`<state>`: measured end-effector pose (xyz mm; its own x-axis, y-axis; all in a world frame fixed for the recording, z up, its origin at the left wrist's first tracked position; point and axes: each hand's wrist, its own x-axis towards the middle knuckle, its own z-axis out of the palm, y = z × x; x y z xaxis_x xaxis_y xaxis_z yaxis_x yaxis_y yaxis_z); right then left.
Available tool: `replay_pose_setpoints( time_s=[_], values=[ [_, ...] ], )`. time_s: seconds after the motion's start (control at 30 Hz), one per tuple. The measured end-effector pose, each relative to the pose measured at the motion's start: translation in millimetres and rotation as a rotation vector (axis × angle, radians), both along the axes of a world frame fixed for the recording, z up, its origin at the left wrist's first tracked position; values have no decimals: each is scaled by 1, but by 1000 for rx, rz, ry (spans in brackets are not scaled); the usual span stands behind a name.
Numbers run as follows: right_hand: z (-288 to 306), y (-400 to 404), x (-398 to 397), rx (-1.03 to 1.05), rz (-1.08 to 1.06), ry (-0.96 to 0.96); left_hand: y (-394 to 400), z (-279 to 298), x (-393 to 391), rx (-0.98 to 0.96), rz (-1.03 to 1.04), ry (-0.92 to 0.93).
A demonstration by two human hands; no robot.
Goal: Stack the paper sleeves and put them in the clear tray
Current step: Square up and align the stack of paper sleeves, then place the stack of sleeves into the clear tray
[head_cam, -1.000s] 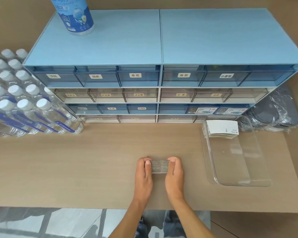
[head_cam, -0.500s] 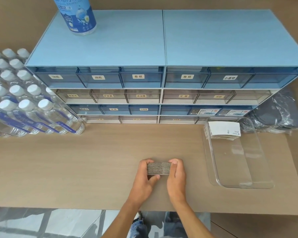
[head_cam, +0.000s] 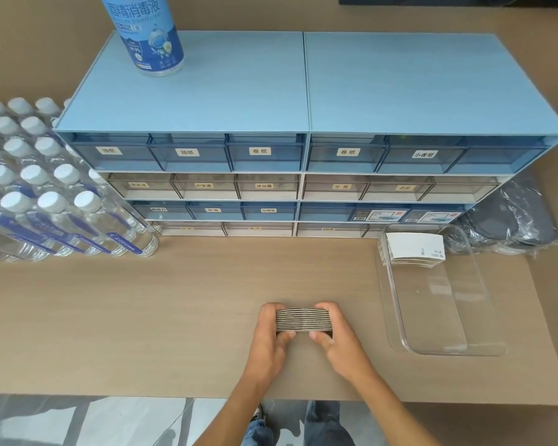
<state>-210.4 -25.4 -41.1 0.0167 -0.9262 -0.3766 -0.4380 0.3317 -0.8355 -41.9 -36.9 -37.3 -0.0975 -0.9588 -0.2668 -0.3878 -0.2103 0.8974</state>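
A stack of paper sleeves (head_cam: 303,319) is clamped edge-up between the left hand (head_cam: 271,336) and right hand (head_cam: 334,333), while the clear tray (head_cam: 477,317) lies rightward of the fingers, nearer the right hand.

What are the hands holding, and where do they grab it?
Both hands grip one stack of paper sleeves by its two ends: the left hand on the left end, the right hand on the right end, thumbs pressing its near side.
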Motion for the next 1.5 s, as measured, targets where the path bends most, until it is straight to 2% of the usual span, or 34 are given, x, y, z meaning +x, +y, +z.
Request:
replay_pose_setpoints(
  time_s=[0.13,0.27,0.47,0.57,0.63,0.73,0.83,0.97,1.13,1.3,1.5],
  values=[
    [4,-2,1,-11,-58,-4,-2,11,0,34,20,42],
    [23,0,0,9,-149,-89,-7,32,5,112,60,193],
    [72,19,-19,-34,-533,-596,-4,71,-17,297,248,635],
    [88,26,-32,-73,-734,-777,-4,89,-53,438,297,862],
    [97,26,-46,-109,-840,-890,-7,100,-83,492,314,913],
    [103,20,-75,-149,-960,-1112,-10,112,-132,459,370,895],
    [107,11,-107,-101,-1013,-1313,-15,121,-179,460,411,896],
    [97,3,-145,24,-1059,-1306,-20,122,-230,547,497,930],
    [68,-8,-171,170,-1135,-1288,-25,110,-274,584,600,884],
    [45,-24,-180,263,-1207,-1154,-32,87,-290,645,747,793],
    [33,-50,-182,451,-1218,-1041,-42,64,-299,790,812,676]
  ],
)
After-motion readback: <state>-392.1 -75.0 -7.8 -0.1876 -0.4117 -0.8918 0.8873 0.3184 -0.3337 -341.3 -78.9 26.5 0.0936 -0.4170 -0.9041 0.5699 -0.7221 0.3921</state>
